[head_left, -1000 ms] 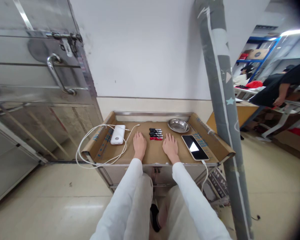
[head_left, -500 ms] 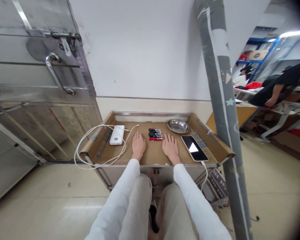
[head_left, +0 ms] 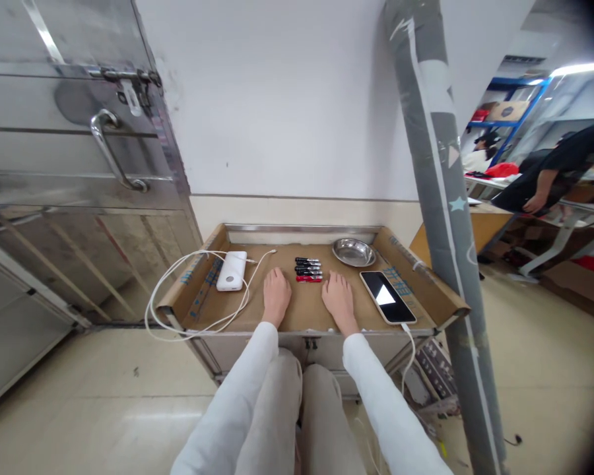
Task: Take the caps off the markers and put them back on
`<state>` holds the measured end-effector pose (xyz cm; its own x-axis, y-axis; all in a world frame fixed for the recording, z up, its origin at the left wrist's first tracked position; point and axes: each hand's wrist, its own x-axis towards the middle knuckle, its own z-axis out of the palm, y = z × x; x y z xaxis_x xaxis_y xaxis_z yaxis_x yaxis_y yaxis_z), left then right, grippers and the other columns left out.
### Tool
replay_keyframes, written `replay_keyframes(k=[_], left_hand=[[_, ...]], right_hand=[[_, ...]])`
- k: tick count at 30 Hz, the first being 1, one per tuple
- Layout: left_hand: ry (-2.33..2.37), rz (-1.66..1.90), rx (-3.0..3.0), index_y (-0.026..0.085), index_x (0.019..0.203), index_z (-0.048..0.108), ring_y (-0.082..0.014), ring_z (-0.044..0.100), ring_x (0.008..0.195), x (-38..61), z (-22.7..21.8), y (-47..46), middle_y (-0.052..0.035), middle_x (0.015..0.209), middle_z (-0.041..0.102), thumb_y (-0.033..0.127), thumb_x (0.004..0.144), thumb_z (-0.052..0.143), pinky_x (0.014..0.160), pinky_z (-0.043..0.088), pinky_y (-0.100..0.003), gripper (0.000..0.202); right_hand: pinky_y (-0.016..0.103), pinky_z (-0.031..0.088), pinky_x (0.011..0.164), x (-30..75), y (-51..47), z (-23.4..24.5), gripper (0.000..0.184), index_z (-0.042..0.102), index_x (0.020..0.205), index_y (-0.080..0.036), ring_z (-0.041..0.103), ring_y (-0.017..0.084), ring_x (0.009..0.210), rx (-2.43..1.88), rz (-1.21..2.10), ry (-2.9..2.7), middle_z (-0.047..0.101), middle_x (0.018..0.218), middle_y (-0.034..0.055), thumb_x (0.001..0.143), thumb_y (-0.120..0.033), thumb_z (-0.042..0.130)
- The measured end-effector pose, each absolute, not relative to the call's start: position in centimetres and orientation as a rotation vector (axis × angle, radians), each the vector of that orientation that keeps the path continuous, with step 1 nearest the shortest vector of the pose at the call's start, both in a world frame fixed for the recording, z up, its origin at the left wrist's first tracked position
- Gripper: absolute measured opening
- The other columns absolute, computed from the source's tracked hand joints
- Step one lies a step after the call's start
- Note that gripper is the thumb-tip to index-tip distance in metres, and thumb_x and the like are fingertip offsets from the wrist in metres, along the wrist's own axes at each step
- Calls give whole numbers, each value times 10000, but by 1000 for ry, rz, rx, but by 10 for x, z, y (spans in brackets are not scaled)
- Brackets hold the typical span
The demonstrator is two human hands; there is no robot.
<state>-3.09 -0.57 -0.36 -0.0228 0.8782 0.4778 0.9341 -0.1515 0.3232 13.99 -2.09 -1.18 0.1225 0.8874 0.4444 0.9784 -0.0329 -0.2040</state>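
My left hand (head_left: 276,295) lies flat, palm down, on the cardboard-lined tray table (head_left: 307,307), fingers together and stretched out, holding nothing. My right hand (head_left: 338,296) rests the same way a little to the right. Between and just beyond the fingertips lies a row of several markers (head_left: 308,269), black ones and a red one nearest me. A white power bank (head_left: 231,270) with a looped white cable (head_left: 178,297) sits left of my left hand. A phone (head_left: 387,296) with a lit screen lies right of my right hand. A steel dish (head_left: 354,251) stands at the back right.
A steel cabinet door with a handle (head_left: 111,152) stands on the left. A grey padded pillar (head_left: 440,198) rises at the table's right corner. Another person (head_left: 559,168) leans over a desk at far right. My knees (head_left: 297,422) are below the table edge.
Both hands stay flat on the table. My legs have drawn together under the table edge, and the view has shifted slightly.
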Motion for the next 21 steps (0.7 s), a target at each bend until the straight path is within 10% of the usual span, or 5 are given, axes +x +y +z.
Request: replay_keyframes(k=[6,21], left_hand=[[-1638,-1071,-2533,180,998,535,-172,590,857,-31,3,-14,-68,974,558,139,882,417,798,473,-298,171],[-1424,-1114,-2756,185,847,560,-181,550,874,-29,-2,-1,-40,872,574,238,882,511,836,460,-331,80]], right_hand=[[323,400,858,141,-25,-1,226,577,955,-144,515,213,932,-1605,-248,-1915,596,954,108,886,-126,361],[325,379,854,143,-27,3,194,590,987,-178,494,221,949,-1581,-141,-2102,584,983,83,887,-214,429]])
